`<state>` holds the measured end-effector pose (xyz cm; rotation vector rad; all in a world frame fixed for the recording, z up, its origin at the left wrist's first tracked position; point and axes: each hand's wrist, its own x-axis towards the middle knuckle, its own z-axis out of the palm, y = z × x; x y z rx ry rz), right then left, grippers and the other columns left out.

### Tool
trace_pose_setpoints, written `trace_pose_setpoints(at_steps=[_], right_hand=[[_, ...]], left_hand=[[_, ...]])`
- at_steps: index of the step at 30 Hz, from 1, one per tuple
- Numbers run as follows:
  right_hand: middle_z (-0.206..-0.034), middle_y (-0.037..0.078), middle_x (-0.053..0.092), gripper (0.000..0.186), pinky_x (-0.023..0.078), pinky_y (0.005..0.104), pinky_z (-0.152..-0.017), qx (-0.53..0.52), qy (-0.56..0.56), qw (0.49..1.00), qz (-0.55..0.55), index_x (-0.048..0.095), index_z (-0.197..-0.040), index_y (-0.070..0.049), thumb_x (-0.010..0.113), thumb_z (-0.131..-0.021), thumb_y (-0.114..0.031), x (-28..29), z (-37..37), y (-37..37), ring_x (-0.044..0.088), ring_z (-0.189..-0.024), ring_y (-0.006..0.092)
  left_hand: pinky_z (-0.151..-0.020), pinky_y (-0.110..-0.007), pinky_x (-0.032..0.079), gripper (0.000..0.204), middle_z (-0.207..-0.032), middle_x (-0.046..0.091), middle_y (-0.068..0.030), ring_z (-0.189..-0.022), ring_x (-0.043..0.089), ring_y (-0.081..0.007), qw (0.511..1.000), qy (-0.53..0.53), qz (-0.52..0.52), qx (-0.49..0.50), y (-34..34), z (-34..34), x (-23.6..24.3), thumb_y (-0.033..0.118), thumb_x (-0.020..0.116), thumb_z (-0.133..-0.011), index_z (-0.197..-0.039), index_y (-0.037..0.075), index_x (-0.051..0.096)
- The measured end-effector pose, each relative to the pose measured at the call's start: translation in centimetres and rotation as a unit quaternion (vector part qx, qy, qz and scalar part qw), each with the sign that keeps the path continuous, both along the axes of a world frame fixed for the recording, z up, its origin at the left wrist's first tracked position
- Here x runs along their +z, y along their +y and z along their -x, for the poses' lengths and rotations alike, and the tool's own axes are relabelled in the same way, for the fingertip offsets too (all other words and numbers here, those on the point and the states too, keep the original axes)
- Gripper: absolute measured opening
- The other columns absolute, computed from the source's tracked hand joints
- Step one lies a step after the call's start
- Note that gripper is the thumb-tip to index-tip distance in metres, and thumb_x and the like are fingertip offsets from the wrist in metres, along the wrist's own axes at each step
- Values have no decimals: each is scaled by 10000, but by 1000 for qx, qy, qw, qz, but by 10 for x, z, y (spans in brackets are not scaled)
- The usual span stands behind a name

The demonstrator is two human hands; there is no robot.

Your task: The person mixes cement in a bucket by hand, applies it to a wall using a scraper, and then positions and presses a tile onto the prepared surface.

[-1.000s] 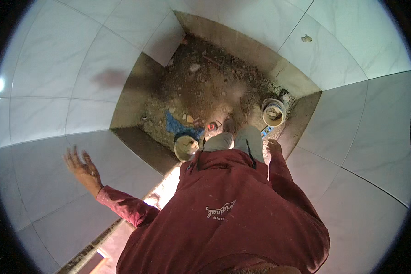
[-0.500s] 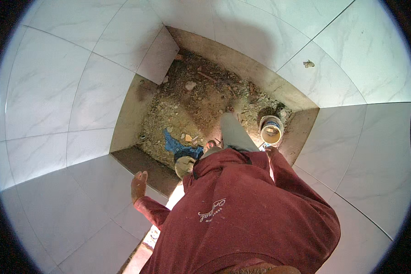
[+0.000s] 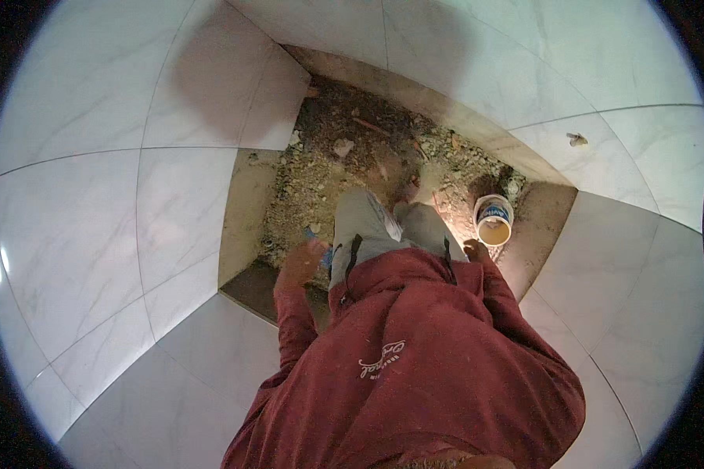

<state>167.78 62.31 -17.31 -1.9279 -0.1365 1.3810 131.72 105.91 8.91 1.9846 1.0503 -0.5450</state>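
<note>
My left hand [image 3: 299, 264] hangs over the rubble at my left knee, its fingers blurred. Beside it shows a bit of blue sheet or cloth [image 3: 328, 256], mostly hidden by the hand and my leg. My right hand [image 3: 474, 250] is low at my right side, just below a white bucket [image 3: 493, 219] with a blue label; its fingers are dark and partly hidden. Whether it touches the bucket I cannot tell. The bucket stands on the ground with its pale inside showing.
Loose stones and soil [image 3: 313, 180] fill the floor in the corner. Glossy pale marbled tiles [image 3: 184, 187] cover the walls, above an untiled tan strip [image 3: 246, 203]. A small brown moth-like thing [image 3: 577, 140] is on the right tiles. My legs [image 3: 368, 227] stand in the rubble.
My left hand has swung from beside the left tiles in over the rubble by my knee. Both knees now show more. The round pale container at my left is no longer seen.
</note>
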Motion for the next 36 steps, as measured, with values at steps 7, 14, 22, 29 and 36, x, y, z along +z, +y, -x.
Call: trace_pose_setpoints(at_steps=[7, 14, 22, 29, 36], right_hand=[[-833, 66, 665, 334, 481, 286, -457, -297, 184, 932, 97, 601, -1213, -86, 636, -923, -249, -1, 34, 66, 634, -601, 133], [-1097, 272, 662, 494, 519, 428, -894, 97, -127, 985, 67, 587, -1252, 12, 576, -945, -374, 50, 147, 153, 654, -996, 397], [-1384, 364, 416, 837, 394, 484, -1059, -28, -21, 981, 192, 302, -1504, -11, 571, -913, -539, 112, 236, 254, 436, -1300, 470], [-1470, 339, 304, 750, 414, 541, -1038, -19, -54, 984, 169, 314, -1508, -149, 635, -891, -428, 47, 269, 275, 397, -1314, 517], [-1510, 407, 143, 934, 298, 594, -1104, 15, 7, 952, 307, 236, -1547, -122, 705, -823, -479, -26, 306, 293, 306, -1360, 567]], left_hand=[[-1029, -445, 450, 543, -1351, 562, -195, -1239, 549, -354, 995, 60, 47, -71, 48, -76, -23, 438, 502, -972, -1355, 54, 537], [-1078, -464, 411, 509, -1462, 457, -166, -1330, 459, -345, 957, 82, 85, -265, 80, -54, -150, 390, 527, -974, -1382, 86, 521], [-948, -549, 479, 271, -1255, 553, -128, -1189, 520, -396, 924, 132, -26, -359, 143, -10, -199, 285, 586, -948, -1140, 112, 668], [-775, -499, 482, 287, -916, 643, -181, -924, 629, -367, 931, 64, 106, -344, 188, -21, -165, 343, 589, -940, -1012, 81, 680], [-772, -509, 475, 405, -967, 666, -193, -912, 639, -377, 886, 159, 256, -352, 188, -41, -167, 437, 560, -942, -993, 49, 665]])
